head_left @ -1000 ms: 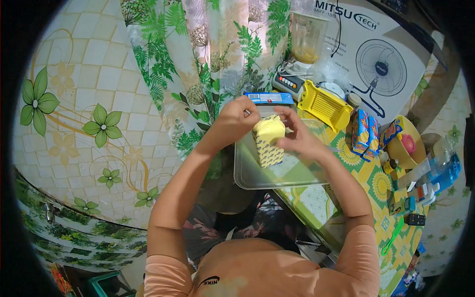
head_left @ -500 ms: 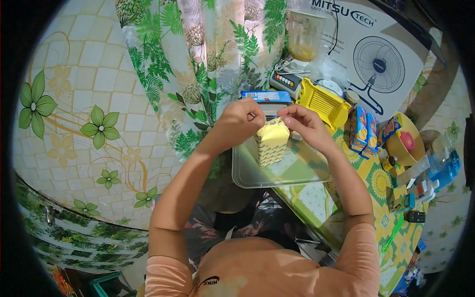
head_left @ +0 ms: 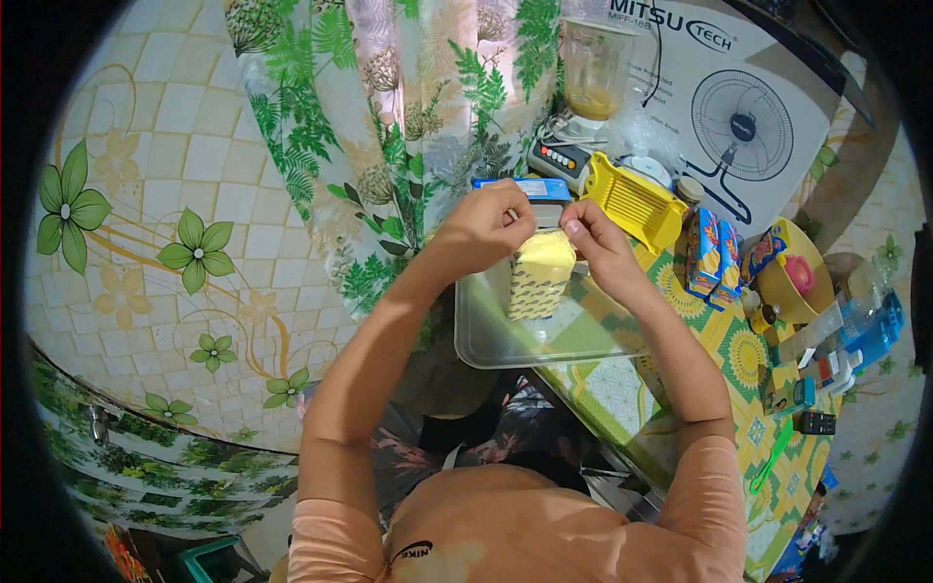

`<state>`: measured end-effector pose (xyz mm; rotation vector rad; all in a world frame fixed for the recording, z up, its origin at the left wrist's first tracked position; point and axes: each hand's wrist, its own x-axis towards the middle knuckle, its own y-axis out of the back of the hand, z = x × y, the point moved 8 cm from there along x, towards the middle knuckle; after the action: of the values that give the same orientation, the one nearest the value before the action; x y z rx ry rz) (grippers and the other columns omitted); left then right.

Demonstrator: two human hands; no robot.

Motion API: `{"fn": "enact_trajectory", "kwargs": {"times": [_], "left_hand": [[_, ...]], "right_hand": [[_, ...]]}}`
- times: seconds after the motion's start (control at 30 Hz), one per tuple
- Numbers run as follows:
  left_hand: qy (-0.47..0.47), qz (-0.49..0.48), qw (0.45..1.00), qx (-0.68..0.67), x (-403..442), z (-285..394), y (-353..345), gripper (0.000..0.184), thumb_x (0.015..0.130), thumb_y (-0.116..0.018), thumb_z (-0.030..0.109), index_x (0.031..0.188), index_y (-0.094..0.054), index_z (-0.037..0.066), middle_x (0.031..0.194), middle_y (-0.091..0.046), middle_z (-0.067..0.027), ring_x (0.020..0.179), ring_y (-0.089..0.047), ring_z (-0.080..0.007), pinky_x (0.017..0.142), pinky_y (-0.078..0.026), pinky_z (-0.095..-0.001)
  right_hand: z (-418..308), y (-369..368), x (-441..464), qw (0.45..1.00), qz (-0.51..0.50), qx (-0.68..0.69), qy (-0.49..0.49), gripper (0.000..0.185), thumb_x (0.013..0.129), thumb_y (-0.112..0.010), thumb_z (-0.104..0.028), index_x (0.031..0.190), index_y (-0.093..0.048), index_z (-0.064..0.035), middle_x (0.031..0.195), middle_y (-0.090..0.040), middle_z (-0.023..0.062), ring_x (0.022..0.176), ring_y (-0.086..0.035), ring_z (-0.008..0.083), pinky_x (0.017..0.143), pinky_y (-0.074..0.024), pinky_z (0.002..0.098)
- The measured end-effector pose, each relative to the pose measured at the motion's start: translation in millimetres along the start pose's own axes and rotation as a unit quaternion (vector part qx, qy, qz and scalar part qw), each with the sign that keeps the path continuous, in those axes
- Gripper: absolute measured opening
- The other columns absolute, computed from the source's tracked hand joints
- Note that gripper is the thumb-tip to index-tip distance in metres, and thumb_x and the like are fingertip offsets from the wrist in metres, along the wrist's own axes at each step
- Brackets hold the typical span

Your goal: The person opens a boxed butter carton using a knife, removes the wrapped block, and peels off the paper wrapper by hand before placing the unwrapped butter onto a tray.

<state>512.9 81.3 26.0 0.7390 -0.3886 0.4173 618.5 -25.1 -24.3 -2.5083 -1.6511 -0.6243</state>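
We observe the left hand [head_left: 489, 223] and the right hand [head_left: 606, 248], each grip pinching the top edge of a yellow patterned packet [head_left: 540, 284]. The packet is upright over a clear plastic container [head_left: 481, 332]; contact with its base we cannot confirm. Beyond, on the bench [head_left: 622, 403], we record a blue pack [head_left: 546, 188], a yellow ribbed tray [head_left: 632, 204] and a blender [head_left: 594, 83].

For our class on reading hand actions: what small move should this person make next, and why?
Probably ease the top of the patterned yellow pack gently open. The left hand and right hand are close together at its upper edge, fingers bent inward, and the pack stands upright; the exact grip is unclear.
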Motion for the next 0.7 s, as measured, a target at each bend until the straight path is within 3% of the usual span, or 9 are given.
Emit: {"fn": "enact_trajectory", "kwargs": {"times": [0.13,0.43,0.53,0.7], "left_hand": [[0.114,-0.03,0.989,-0.093,-3,-10,0,0.015,0.084,-0.065,0.015,0.087,-0.067,0.0,0.082,-0.06,-0.0046,0.073,-0.052,-0.0112,0.066,-0.043,-0.027],[-0.037,-0.055,0.996,0.055,-3,24,-3,0.02,0.081,-0.069,0.018,0.092,-0.071,0.001,0.088,-0.067,-0.0083,0.082,-0.062,-0.0205,0.074,-0.049,-0.0324],[-0.064,-0.052,0.992,0.093,2,24,-8,0.02,0.079,-0.069,0.018,0.09,-0.071,0.001,0.086,-0.067,-0.0124,0.081,-0.064,-0.0253,0.073,-0.05,-0.0347],[-0.026,-0.097,0.983,0.152,8,30,-10,0.022,0.076,-0.068,0.019,0.085,-0.07,-0.001,0.081,-0.067,-0.0161,0.074,-0.064,-0.0288,0.069,-0.051,-0.0359]], "right_hand": [[2,-1,-1,0.999,0.019,0.033,-0.032,0.012,0.1,-0.048,-0.018,0.101,-0.05,-0.0056,0.083,-0.045,-0.0029,0.074,-0.043,0.0041,0.063,-0.0397,0.0206],[4,-6,-2,0.999,0.047,0.023,0.011,0.013,0.098,-0.05,-0.016,0.101,-0.051,-0.0033,0.089,-0.049,0.0004,0.077,-0.046,0.0072,0.067,-0.0424,0.0229],[2,-3,-3,0.995,0.059,-0.063,0.051,0.013,0.097,-0.051,-0.014,0.099,-0.052,-0.0014,0.091,-0.05,0.0029,0.08,-0.048,0.0096,0.069,-0.0433,0.024],[-1,-5,-4,0.997,0.055,-0.034,0.041,0.014,0.097,-0.051,-0.014,0.099,-0.053,-0.0005,0.092,-0.05,0.0041,0.083,-0.05,0.0109,0.072,-0.0451,0.0257]]}}
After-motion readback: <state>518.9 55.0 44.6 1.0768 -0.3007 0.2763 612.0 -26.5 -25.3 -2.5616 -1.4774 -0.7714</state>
